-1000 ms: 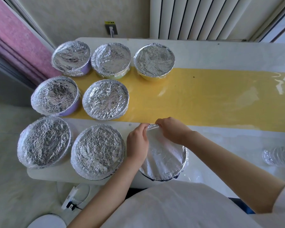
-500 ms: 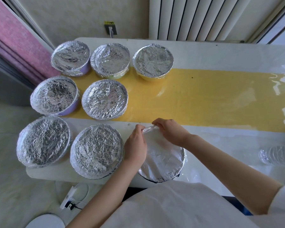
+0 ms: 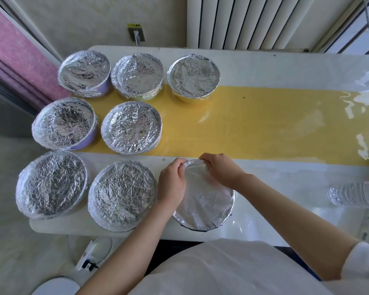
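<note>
Pinching the far edge of a foil sheet (image 3: pixel 202 203) between the curled fingertips of left hand (image 3: pixel 172 184) and right hand (image 3: pixel 222 171), over a dark-rimmed bowl (image 3: pixel 193 228) at the near edge of a glossy white-and-yellow table (image 3: pixel 285 67). Best done by folding the lip down snugly over the rim, working round in small pinches, pulling gently enough to avoid a tear. Thin, shiny, round and only lightly creased here; densely crinkled on 7 covered bowls (image 3: pixel 123 193) ranged to the left. Clear ribbed plastic bottle (image 3: pixel 349 193) lying at right.
</note>
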{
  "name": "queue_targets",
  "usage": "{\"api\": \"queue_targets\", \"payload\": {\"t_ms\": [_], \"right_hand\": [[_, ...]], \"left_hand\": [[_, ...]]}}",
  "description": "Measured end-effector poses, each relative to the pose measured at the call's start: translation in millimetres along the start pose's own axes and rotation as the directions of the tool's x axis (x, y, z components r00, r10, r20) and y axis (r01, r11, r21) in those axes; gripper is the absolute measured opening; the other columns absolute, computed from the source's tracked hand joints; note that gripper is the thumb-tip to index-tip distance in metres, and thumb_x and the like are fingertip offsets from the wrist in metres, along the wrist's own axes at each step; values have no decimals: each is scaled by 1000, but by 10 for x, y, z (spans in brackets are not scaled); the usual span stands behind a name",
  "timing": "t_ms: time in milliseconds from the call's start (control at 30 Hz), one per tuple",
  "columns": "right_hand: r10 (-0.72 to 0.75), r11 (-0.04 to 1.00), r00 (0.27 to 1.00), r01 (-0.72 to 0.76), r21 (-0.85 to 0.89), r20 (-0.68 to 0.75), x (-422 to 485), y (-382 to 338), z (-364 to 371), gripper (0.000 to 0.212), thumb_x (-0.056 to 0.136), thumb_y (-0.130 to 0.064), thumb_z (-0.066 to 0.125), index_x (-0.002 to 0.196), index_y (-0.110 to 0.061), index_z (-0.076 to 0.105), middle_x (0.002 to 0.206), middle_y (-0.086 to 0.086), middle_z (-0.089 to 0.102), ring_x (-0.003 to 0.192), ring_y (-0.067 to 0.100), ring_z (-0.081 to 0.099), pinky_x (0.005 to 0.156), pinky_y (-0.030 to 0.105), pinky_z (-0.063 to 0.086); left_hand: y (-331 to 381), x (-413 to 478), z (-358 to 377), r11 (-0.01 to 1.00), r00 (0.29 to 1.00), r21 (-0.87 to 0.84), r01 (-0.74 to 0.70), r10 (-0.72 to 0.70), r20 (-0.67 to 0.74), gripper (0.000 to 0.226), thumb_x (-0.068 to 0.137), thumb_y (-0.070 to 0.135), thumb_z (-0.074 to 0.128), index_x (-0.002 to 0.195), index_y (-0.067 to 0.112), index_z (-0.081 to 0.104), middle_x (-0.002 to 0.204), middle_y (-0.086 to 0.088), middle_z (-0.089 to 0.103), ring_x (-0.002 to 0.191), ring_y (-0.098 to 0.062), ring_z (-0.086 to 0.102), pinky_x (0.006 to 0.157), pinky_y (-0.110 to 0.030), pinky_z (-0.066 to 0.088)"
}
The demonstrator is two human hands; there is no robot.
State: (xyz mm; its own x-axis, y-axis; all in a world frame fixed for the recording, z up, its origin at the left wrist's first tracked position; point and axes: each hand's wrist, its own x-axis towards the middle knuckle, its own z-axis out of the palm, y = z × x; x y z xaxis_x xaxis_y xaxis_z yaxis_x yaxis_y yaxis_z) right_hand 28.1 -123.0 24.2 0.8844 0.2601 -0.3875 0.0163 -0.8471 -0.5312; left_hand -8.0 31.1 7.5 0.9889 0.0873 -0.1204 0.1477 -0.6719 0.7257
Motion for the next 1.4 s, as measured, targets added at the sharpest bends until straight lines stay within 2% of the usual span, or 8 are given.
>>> {"api": "queue_targets", "payload": {"t_ms": [100, 267, 567, 833, 933, 1133, 1267, 1400], "right_hand": [[9, 997, 999, -6, -76, 33, 62, -3, -17, 38, 91, -2, 38, 118, -15, 61, 106, 17, 67, 93, 34, 59, 73, 34, 45], [-37, 997, 991, 45, -59, 128, 93, -53, -102, 33, 98, -10, 37, 121, -12, 60, 116, 11, 65, 107, 29, 56, 85, 32, 40], [-28, 972, 998, 41, -232, 57, 21, -152, 5, 35, 88, -1, 42, 116, -12, 59, 106, 14, 66, 93, 34, 60, 74, 38, 47], [-70, 925, 997, 73, -372, 20, 6, -252, 92, 32, 87, 0, 40, 113, -9, 55, 105, 13, 62, 93, 33, 59, 66, 34, 34], [-53, 945, 999, 51, -323, 3, 6, -240, 130, 32, 85, 2, 41, 111, -8, 57, 102, 13, 63, 91, 34, 58, 64, 32, 33], [65, 996, 992, -59, 66, -104, -57, -140, 102, 30, 99, -11, 37, 116, -7, 61, 108, 13, 68, 96, 32, 60, 74, 30, 36], [109, 991, 985, -97, 90, -135, -90, -67, 93, 30, 99, -10, 38, 117, -6, 62, 111, 13, 67, 99, 31, 61, 81, 31, 40], [122, 991, 980, -112, 66, -159, -126, -75, 164, 30, 100, -13, 39, 120, -9, 60, 112, 14, 67, 101, 33, 60, 82, 32, 38]], "left_hand": [[0, 10, -1, 1000, 1000, -15, -9, 9, -6, 20, 96, 10, 46, 101, 8, 65, 87, -7, 69, 77, -22, 60, 61, -22, 33], [23, 20, -5, 999, 1000, -32, -28, 28, 6, 21, 95, 8, 48, 103, 7, 67, 90, -9, 71, 81, -24, 63, 67, -28, 43], [18, 16, -33, 997, 998, -61, -44, 46, 39, 19, 93, 7, 51, 101, 6, 68, 88, -11, 71, 80, -28, 64, 69, -34, 47], [-30, 3, -41, 987, 987, -97, -130, 138, 79, 6, 93, 10, 54, 96, 4, 55, 82, -7, 68, 74, -24, 63, 60, -29, 42], [-58, -2, -41, 985, 985, -89, -149, 156, 70, 6, 93, 11, 53, 95, 5, 55, 79, -7, 67, 70, -25, 62, 57, -29, 39], [-80, -18, -79, 990, 987, 20, -142, 140, 74, 18, 98, 12, 43, 112, 14, 54, 85, -8, 68, 73, -27, 62, 56, -31, 38], [-85, 15, -118, 992, 990, 43, -117, 113, 90, 27, 98, 8, 37, 119, 13, 53, 118, -1, 63, 104, -21, 59, 78, -30, 44], [-82, 118, -96, 992, 974, -17, -122, 123, 191, 24, 99, 12, 40, 114, 10, 58, 111, -6, 64, 100, -21, 58, 75, -21, 39]]}}
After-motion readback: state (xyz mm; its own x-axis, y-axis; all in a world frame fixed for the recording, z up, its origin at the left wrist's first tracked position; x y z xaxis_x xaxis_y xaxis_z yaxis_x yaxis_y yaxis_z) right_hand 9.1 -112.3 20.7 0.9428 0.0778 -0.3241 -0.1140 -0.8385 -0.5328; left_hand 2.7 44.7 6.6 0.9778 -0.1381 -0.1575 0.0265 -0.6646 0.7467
